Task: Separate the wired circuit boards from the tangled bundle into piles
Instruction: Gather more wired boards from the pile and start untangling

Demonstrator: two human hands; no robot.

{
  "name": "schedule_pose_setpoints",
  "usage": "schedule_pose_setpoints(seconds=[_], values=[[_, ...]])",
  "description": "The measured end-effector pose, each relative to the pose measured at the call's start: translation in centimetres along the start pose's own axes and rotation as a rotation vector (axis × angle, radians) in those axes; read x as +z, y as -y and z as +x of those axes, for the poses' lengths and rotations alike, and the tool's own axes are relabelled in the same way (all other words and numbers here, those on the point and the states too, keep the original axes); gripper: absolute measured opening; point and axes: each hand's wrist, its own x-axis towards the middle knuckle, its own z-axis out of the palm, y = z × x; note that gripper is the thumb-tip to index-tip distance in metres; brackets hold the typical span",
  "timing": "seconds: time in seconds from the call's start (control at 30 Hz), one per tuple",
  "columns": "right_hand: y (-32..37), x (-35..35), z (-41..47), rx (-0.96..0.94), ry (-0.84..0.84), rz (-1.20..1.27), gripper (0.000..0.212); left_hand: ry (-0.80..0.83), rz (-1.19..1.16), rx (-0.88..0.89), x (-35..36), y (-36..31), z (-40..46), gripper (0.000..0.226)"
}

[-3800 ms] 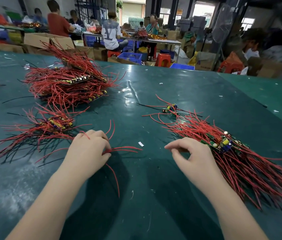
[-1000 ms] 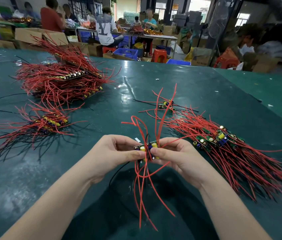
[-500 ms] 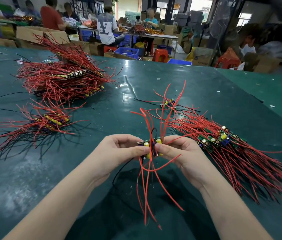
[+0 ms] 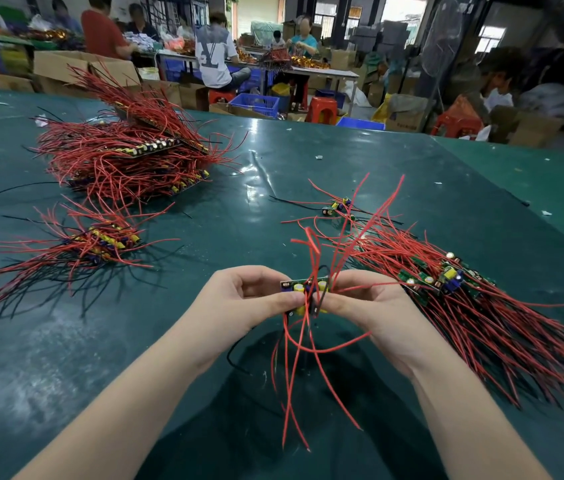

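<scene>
Left hand (image 4: 239, 299) and right hand (image 4: 370, 306) raised at centre frame, just above the green table (image 4: 65, 358), fingers and thumbs of both curled and pinching a small cluster of circuit boards (image 4: 303, 292) between them; yellow capacitors showing at the pinch, whether one board or several stacked hard to tell; red leads (image 4: 294, 375) hanging toward six o'clock, more springing up toward twelve and one, a black lead looping down at seven.

At three o'clock of the hands, lying on the table just beside the right hand: the tangled bundle (image 4: 464, 306), green boards on top, red wires fanning toward four and five; at one o'clock, a little farther, a small stray group of boards (image 4: 337, 206) with thin leads; at ten o'clock, well apart, a small sorted pile (image 4: 100, 242); beyond it toward eleven, a larger heaped pile (image 4: 128, 157); farthest, at twelve, people seated at benches among boxes and crates.

Likely step: teasing the held boards apart before laying them on a pile.

Risks, as judgement: crossed leads snagging if pulled hard, straining solder joints or tearing a wire off; upright leads near the bundle catching its wires and dragging extra boards along; a fingertip-only pinch slipping and dropping the cluster back into the tangle.
</scene>
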Motion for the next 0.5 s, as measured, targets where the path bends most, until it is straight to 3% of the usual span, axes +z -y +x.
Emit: schedule_pose_setpoints(seconds=[0.17, 0.3, 0.5], values=[[-0.11, -0.12, -0.07, 0.06, 0.017, -0.034, 0.04, 0.0, 0.086, -0.009, -0.13, -0.09, 0.04, 0.04], [0.21, -0.27, -0.28, 0.108, 0.108, -0.056, 0.025, 0.022, 0.084, -0.028, -0.01, -0.17, -0.09, 0.033], [0.2, -0.4, -0.21, 0.185, 0.087, -0.027, 0.016, 0.048, 0.064, -0.058, -0.03, -0.15, -0.06, 0.029]])
